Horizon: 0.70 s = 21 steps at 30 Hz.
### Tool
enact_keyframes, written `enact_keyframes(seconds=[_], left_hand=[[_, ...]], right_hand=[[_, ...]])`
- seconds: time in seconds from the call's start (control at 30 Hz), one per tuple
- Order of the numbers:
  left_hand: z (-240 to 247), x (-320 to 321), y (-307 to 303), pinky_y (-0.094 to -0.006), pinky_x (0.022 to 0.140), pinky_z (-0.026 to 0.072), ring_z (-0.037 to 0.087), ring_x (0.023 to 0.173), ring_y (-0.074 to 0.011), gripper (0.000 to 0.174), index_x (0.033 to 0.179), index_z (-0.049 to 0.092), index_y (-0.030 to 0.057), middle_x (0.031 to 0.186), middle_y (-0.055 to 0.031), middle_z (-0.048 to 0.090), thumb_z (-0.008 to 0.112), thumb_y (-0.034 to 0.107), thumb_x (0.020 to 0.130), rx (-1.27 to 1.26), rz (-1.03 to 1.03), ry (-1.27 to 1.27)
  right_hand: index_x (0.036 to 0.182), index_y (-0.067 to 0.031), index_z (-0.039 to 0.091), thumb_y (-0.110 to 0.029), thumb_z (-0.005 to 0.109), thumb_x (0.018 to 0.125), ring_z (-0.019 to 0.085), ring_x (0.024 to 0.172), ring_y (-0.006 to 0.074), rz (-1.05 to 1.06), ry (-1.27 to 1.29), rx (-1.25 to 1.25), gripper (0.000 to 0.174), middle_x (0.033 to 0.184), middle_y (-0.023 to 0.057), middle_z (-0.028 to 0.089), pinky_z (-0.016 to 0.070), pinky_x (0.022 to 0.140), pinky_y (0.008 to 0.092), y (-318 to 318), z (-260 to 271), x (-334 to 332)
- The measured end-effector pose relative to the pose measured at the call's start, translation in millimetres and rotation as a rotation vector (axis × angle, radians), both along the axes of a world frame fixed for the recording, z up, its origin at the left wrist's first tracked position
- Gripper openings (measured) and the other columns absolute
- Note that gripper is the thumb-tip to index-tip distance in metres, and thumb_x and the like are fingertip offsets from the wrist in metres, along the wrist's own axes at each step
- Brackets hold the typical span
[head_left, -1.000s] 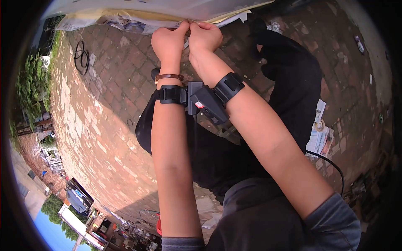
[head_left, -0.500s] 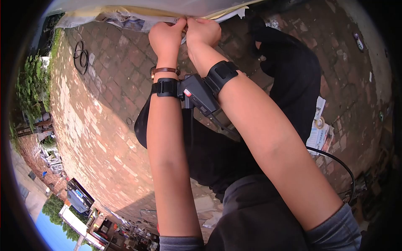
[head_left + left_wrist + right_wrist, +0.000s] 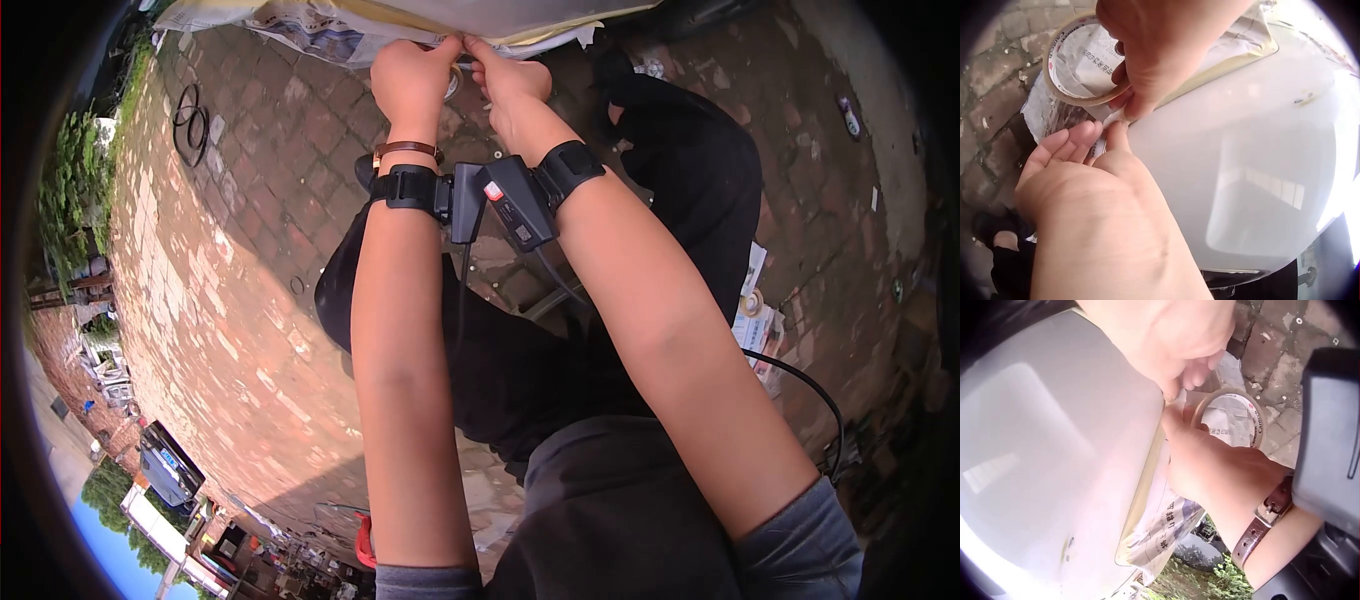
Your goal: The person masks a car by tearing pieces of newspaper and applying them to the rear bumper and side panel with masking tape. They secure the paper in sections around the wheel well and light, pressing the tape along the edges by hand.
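In the left wrist view, my left hand point(image 3: 1160, 56) comes from the top with its fingers curled round the rim of a roll of masking tape point(image 3: 1049, 65). My right hand point(image 3: 1079, 175) is below it, pinching a pale strip of tape point(image 3: 1112, 117) between thumb and fingers; the thumbs of both hands are close together. They work at the edge of a glossy white vehicle panel point(image 3: 1035, 444). Printed newspaper point(image 3: 1163, 528) hangs along that edge under a yellowish tape band point(image 3: 1141, 497). From the head view, both hands are at the hanging paper.
A worn brick floor point(image 3: 260, 220) lies under the crouching person. To the right are newspaper sheets point(image 3: 757, 330) with another tape roll point(image 3: 751, 302) on them. A black coiled hose or cable point(image 3: 190, 130) lies at the left. A black cable point(image 3: 800, 375) runs by the right arm.
The hands have parted a little, the right one shifting right. The tape roll shows more clearly between them in the head view. The view itself has shifted slightly.
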<state>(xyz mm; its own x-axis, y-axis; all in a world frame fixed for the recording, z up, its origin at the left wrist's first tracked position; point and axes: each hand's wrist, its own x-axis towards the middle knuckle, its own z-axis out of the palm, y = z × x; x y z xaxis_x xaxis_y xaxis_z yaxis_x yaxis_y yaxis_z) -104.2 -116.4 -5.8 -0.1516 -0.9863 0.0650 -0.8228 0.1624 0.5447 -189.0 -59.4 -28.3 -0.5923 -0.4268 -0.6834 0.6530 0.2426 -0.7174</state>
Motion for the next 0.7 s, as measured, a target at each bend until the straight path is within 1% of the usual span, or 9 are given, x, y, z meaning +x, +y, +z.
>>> enact_keyframes(seconds=[0.07,0.13,0.37,0.43,0.47,0.53,0.6,0.67,0.7], left_hand=[[2,-2,-1,-0.0432,0.066,0.0569,0.071,0.071,-0.0381,0.053,0.074,0.075,-0.0011,0.074,-0.0208,0.071,0.075,0.052,0.071,0.012,0.008,0.015],[6,-4,2,-0.0431,0.068,0.0572,0.071,0.072,-0.0375,0.053,0.074,0.076,0.0003,0.075,-0.0199,0.072,0.075,0.054,0.072,0.049,0.055,-0.079],[5,5,11,-0.0416,0.067,0.0565,0.071,0.072,-0.0364,0.055,0.075,0.077,0.0022,0.074,-0.0187,0.071,0.075,0.057,0.071,0.029,0.037,-0.086],[9,17,18,-0.0342,0.064,0.0537,0.069,0.065,-0.0257,0.053,0.076,0.077,0.0013,0.070,-0.0139,0.071,0.076,0.054,0.075,0.146,-0.026,0.082],[10,23,24,-0.0342,0.064,0.0537,0.069,0.065,-0.0257,0.053,0.076,0.077,0.0013,0.070,-0.0139,0.071,0.076,0.054,0.075,0.143,-0.024,0.084],[6,37,40,-0.0240,0.069,0.0489,0.065,0.072,-0.0117,0.037,0.083,0.078,0.0037,0.077,-0.0027,0.072,0.073,0.040,0.087,0.353,0.048,0.339],[-2,53,64,-0.0225,0.067,0.0446,0.060,0.074,-0.0073,0.029,0.094,0.076,0.0020,0.082,0.0004,0.070,0.073,0.031,0.089,0.550,0.180,0.658],[-19,69,82,-0.0205,0.060,0.0390,0.052,0.068,-0.0036,0.026,0.108,0.073,0.0054,0.083,0.0041,0.066,0.067,0.026,0.095,0.607,0.231,0.756],[-29,77,96,-0.0202,0.058,0.0368,0.049,0.065,-0.0031,0.026,0.112,0.071,0.0048,0.082,0.0047,0.064,0.065,0.024,0.096,0.639,0.262,0.811]], right_hand=[[0.085,0.0002,0.072,-0.025,0.089,0.076,0.065,0.067,0.0113,0.063,-0.063,-0.067,0.031,0.080,0.0064,0.072,0.0506,0.059,0.0250,3,2,-9],[0.085,-0.0014,0.072,-0.024,0.087,0.079,0.066,0.069,0.0098,0.139,0.049,-0.077,0.028,0.081,0.0050,0.073,0.0510,0.061,0.0226,6,-3,-14],[0.091,-0.0013,0.068,-0.021,0.083,0.083,0.067,0.070,0.0103,0.189,0.075,-0.183,0.026,0.086,0.0063,0.073,0.0520,0.063,0.0223,24,-13,-15],[0.095,0.0000,0.064,-0.017,0.074,0.090,0.068,0.071,0.0115,0.302,0.068,-0.133,0.020,0.087,0.0082,0.073,0.0531,0.065,0.0227,35,-21,-14],[0.095,0.0000,0.064,-0.017,0.074,0.090,0.068,0.071,0.0115,0.304,0.070,-0.136,0.020,0.087,0.0082,0.073,0.0531,0.065,0.0227,40,-26,-11],[0.097,0.0025,0.062,-0.014,0.064,0.096,0.068,0.073,0.0124,0.361,0.358,-0.192,0.016,0.086,0.0095,0.073,0.0538,0.066,0.0241,50,-26,-6],[0.103,0.0044,0.061,-0.011,0.057,0.099,0.067,0.072,0.0126,0.413,0.431,-0.236,0.016,0.086,0.0110,0.073,0.0540,0.066,0.0255,50,-23,-5],[0.108,0.0038,0.060,-0.010,0.054,0.101,0.065,0.069,0.0118,0.423,0.335,-0.471,0.017,0.086,0.0112,0.072,0.0534,0.065,0.0252,34,-21,-8],[0.110,0.0030,0.060,-0.010,0.051,0.101,0.063,0.066,0.0109,0.448,0.318,-0.460,0.017,0.086,0.0114,0.072,0.0526,0.065,0.0248,29,-17,-8]])
